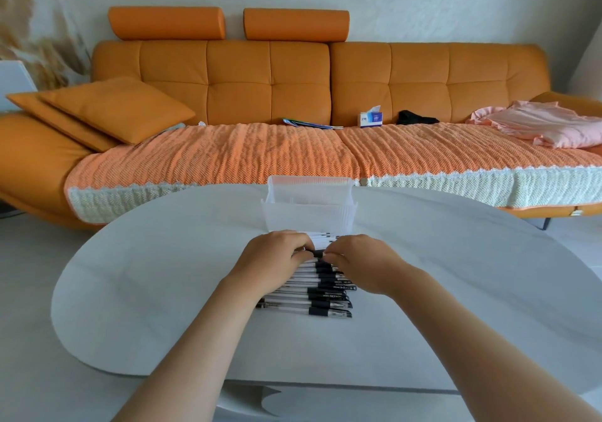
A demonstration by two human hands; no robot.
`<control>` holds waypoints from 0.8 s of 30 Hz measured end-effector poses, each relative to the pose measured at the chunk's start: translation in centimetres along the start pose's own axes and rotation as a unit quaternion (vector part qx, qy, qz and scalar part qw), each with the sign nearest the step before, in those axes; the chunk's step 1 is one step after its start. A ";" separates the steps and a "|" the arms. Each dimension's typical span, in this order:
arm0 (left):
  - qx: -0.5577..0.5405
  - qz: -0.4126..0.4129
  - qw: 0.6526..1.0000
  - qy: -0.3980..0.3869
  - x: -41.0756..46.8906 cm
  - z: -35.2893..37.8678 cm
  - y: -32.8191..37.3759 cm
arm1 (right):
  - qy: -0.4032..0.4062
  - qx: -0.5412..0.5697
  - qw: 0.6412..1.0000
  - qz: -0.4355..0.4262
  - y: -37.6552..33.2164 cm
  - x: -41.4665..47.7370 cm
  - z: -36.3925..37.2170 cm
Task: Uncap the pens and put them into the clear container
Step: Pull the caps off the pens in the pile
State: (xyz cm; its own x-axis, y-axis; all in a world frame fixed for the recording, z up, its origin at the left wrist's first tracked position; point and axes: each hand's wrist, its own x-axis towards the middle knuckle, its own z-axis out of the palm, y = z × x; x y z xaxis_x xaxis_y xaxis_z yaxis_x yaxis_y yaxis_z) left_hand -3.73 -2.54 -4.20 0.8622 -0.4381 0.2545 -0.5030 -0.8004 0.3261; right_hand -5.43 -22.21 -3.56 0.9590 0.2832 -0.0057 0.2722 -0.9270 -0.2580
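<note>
Nearest to us, a row of capped pens lies side by side on the white table, each pen running left to right with its black cap toward the right. Just beyond the near end of that row our two hands meet over the far pens: our left hand and our right hand are both curled, fingertips pinched on the two ends of one pen held between them, of which only a short black stretch shows. We judge this to be the uncapping step, with one hand holding the barrel and the other the cap, though we cannot tell whether the cap has begun to separate. A few more pens peek out just past our knuckles. Right behind them stands the clear container, upright near the far edge of the table; we cannot make out any pens in it, so the task looks barely begun. The next move, as we read it, calls for a straight pull apart along the pen's length, then a short reach forward to drop the barrel into the container. Farther off sits the orange sofa with a tissue box on it.
</note>
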 end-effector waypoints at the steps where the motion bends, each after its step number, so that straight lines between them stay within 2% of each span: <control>1: 0.000 0.002 1.000 -0.007 0.0 0.0 0.0 | 0.004 -0.004 1.000 0.004 -0.1 -0.1 0.0; 5: 0.008 0.009 1.000 -0.025 0.2 0.2 0.2 | 0.050 0.008 0.998 0.031 -0.1 -0.3 -0.2; 10: 0.021 0.001 0.999 -0.030 0.0 0.3 0.3 | 0.040 0.052 0.997 0.041 -0.1 -0.4 0.0; 16: 0.025 0.005 1.000 -0.013 -0.4 0.1 0.6 | 0.068 0.089 0.993 0.046 0.0 -0.5 -0.2; 19: 0.021 0.008 1.000 -0.009 -0.3 0.2 0.8 | 0.051 0.079 0.995 0.039 0.0 -0.7 -0.2; 22: 0.001 0.001 0.999 -0.046 -0.1 0.6 0.5 | 0.024 0.025 0.999 0.027 -0.2 -0.8 -0.3; 24: -0.012 -0.006 0.998 -0.060 0.1 0.9 0.4 | 0.036 0.006 0.999 0.027 -0.2 -0.7 -0.4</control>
State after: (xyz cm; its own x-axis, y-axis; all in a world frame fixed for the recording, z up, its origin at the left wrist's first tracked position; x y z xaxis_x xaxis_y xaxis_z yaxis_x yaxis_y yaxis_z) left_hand -3.78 -3.28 -4.85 0.8681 -0.4759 0.1410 -0.4934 -0.7962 0.3501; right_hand -6.18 -22.31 -3.12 0.9755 0.2142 0.0499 0.2196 -0.9374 -0.2704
